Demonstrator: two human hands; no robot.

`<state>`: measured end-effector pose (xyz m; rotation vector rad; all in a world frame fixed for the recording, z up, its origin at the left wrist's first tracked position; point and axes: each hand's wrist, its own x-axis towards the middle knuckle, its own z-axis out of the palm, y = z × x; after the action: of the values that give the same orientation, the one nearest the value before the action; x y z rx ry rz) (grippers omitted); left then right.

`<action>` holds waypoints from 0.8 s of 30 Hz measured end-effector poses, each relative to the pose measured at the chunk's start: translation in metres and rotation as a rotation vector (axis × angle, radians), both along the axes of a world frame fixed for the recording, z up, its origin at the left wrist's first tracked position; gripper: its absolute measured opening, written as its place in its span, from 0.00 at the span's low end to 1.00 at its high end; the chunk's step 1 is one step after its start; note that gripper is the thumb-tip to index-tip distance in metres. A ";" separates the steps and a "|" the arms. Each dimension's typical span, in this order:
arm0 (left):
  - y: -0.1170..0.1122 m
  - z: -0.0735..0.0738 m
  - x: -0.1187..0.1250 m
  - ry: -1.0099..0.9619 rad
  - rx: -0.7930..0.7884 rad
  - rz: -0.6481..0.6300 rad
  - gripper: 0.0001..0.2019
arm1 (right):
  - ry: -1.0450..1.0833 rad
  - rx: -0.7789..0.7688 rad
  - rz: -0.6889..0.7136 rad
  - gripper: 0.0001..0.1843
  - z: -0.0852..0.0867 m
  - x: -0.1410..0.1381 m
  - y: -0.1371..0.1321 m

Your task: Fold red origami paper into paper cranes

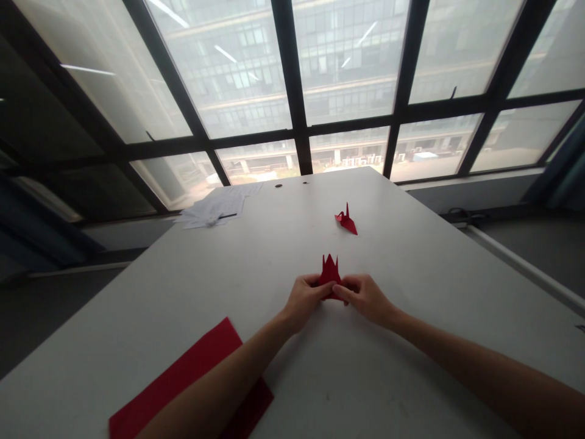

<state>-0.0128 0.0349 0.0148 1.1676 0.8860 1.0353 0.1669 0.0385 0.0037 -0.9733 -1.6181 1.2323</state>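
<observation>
A partly folded red origami crane point(329, 270) is held between both hands, its several points facing away from me. My left hand point(307, 297) pinches its left side, thumb on top. My right hand point(363, 295) grips the right side, with the thumb pressed near the lower middle, close to the other thumb. Beyond them on the table stands a red paper crane point(346, 221) with a raised point. Under my left forearm lies red paper point(192, 372), partly covered by the arm.
White sheets of paper point(212, 206) with a dark pen point(227, 216) lie at the far left of the white table point(256, 262). Dark round holes point(278, 186) sit near the far edge. Tall windows point(347, 61) rise behind it.
</observation>
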 end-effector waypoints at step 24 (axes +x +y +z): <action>0.001 -0.003 -0.002 0.057 0.043 0.121 0.16 | -0.012 0.086 -0.090 0.20 -0.005 0.003 0.006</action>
<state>-0.0150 0.0362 0.0114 1.1958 0.9931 1.1284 0.1700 0.0441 -0.0016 -0.9900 -1.6053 1.0890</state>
